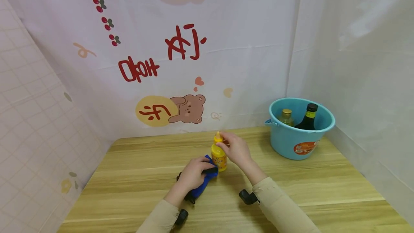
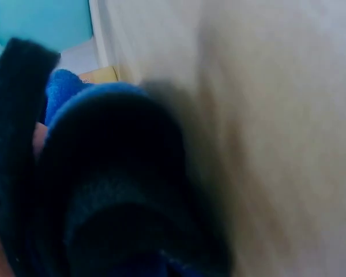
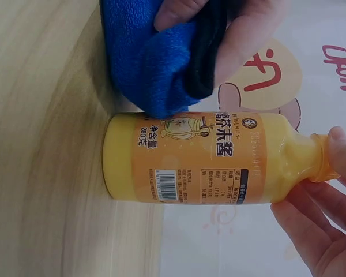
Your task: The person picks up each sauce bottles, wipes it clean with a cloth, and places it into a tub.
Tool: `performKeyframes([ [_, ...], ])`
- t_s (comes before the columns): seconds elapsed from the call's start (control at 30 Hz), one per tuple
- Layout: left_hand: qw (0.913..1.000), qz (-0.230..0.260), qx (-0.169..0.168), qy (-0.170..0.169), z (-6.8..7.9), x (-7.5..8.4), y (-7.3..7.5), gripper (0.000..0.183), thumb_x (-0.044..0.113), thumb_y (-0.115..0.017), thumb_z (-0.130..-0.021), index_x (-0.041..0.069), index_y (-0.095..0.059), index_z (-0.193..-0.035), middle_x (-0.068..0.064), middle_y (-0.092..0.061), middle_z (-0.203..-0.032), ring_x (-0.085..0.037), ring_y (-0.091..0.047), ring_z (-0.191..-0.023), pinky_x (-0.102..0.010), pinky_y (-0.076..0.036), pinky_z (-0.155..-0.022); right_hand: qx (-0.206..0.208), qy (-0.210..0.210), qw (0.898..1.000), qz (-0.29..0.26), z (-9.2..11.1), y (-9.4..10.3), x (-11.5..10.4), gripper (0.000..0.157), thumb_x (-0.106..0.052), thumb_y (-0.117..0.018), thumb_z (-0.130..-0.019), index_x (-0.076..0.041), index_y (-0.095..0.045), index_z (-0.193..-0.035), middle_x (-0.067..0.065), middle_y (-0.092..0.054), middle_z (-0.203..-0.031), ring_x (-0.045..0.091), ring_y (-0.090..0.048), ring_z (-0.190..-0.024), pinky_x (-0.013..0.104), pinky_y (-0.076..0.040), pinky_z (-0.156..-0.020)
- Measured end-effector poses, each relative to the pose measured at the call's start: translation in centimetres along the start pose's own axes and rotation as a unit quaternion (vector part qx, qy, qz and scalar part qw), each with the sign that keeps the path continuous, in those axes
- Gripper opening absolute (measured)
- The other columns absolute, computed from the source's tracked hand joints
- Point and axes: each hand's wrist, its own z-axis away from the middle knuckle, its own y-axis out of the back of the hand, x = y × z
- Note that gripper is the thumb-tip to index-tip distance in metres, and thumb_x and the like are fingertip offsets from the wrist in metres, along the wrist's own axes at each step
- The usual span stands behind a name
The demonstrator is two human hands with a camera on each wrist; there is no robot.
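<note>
A yellow squeeze bottle of mustard sauce [image 1: 219,158] stands upright on the wooden table, its printed label facing the right wrist camera [image 3: 207,158]. My right hand [image 1: 237,148] pinches it by the neck and cap between thumb and fingers. In my left hand [image 1: 194,172] is a bunched blue cloth [image 1: 200,188] with a black edge. Part of this cloth [image 3: 155,63] touches the bottle's lower side. The left wrist view is mostly filled by dark, blurred folds, so most of the left fingers are hidden there.
A light blue bucket [image 1: 288,143] stands at the back right. Inside it are a dark bottle [image 1: 306,122] with a black cap and a gold-capped glass bottle [image 1: 286,118]. A white printed curtain [image 1: 245,64] hangs behind the table [image 1: 145,161].
</note>
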Motion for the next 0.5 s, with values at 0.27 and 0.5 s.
performKeyframes([
  [0.27,0.9996,0.003,-0.027,0.004,-0.1,-0.4,0.1,0.036,-0.003,-0.071,-0.085,0.015,-0.075,-0.116,-0.011,-0.064,-0.125,-0.031,-0.060,-0.114,-0.048,-0.049,-0.097,0.003,-0.002,1.000,-0.003,-0.1,-0.1,0.1,0.041,-0.023,-0.075,-0.088,-0.008,-0.067,-0.125,0.008,-0.071,-0.105,0.022,-0.071,-0.084,0.040,-0.059,-0.071],
  [0.5,0.9962,0.076,0.038,0.020,0.0,-1.5,1.8,0.040,-0.006,-0.070,-0.085,0.011,-0.073,-0.120,-0.013,-0.062,-0.130,-0.034,-0.058,-0.120,-0.051,-0.049,-0.098,-0.004,-0.002,1.000,-0.003,-0.1,-0.1,0.1,0.039,-0.022,-0.075,-0.089,-0.009,-0.067,-0.124,0.007,-0.071,-0.105,0.022,-0.071,-0.085,0.039,-0.059,-0.073],
])
